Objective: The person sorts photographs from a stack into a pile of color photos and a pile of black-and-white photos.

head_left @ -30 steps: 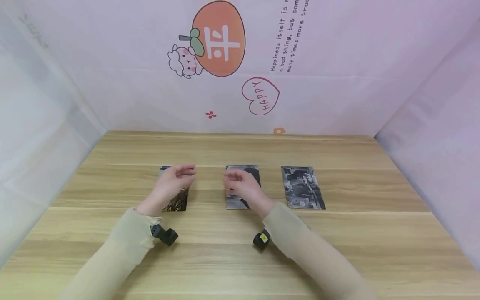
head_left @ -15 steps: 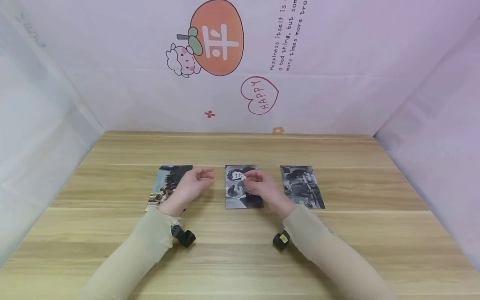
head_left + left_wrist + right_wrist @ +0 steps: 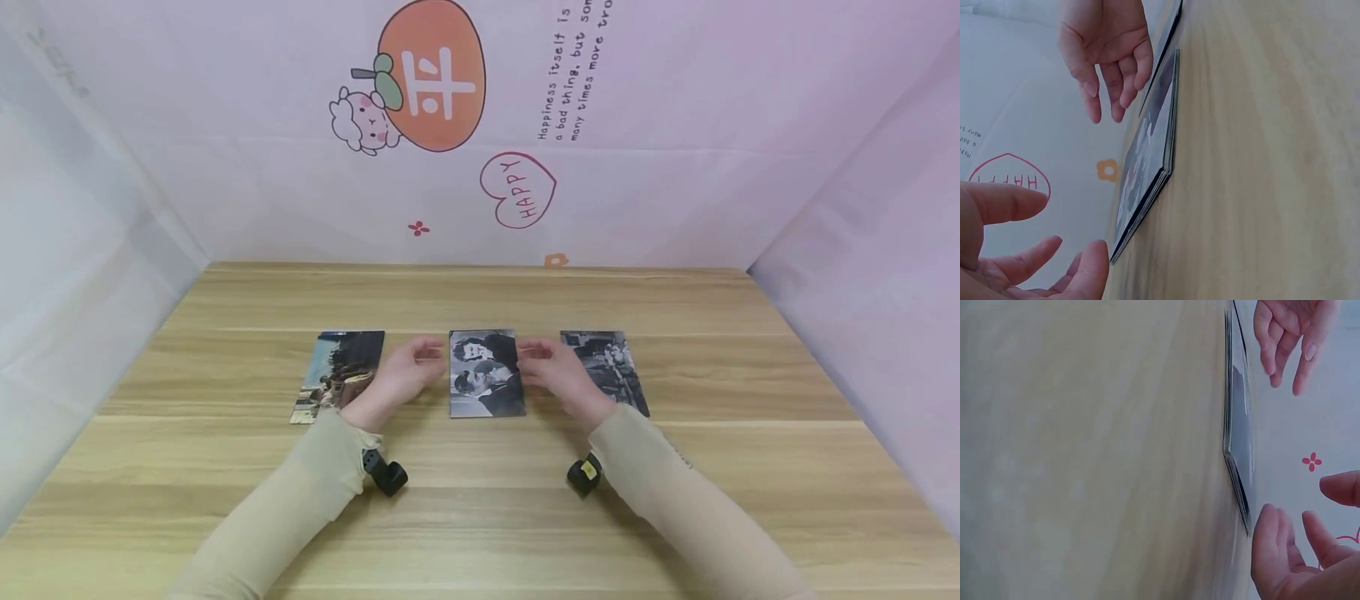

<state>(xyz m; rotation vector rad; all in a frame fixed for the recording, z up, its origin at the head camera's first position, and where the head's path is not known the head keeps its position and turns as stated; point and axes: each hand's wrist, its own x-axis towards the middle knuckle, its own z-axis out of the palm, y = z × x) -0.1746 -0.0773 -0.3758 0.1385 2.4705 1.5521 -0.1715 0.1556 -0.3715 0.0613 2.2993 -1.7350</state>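
Wood grain runs sideways across the table (image 3: 480, 517) under my arms, and 3 photo piles lie on it in a row: a colour one on the left (image 3: 339, 375), a black-and-white portrait pile in the middle (image 3: 484, 373), and another black-and-white one on the right (image 3: 603, 371). My left hand (image 3: 401, 377) and my right hand (image 3: 558, 375) flank the middle pile, one at each long edge, fingers loosely spread and relaxed, holding nothing; both hover just off the wood, and I cannot tell whether any fingertip touches the paper yet. From the left wrist view the middle pile (image 3: 1147, 169) shows as a thin stack of several prints with slightly uneven edges, lying flat, and my right hand's fingers (image 3: 1116, 75) hang just above its far side. As I judge it, squaring this pile wants both palms closing on the 2 long edges evenly, fingertips low against the table so no print slides under. Pressing too hard would likely buckle the thin prints; pushing from 1 side alone would skid the whole pile toward its neighbour.
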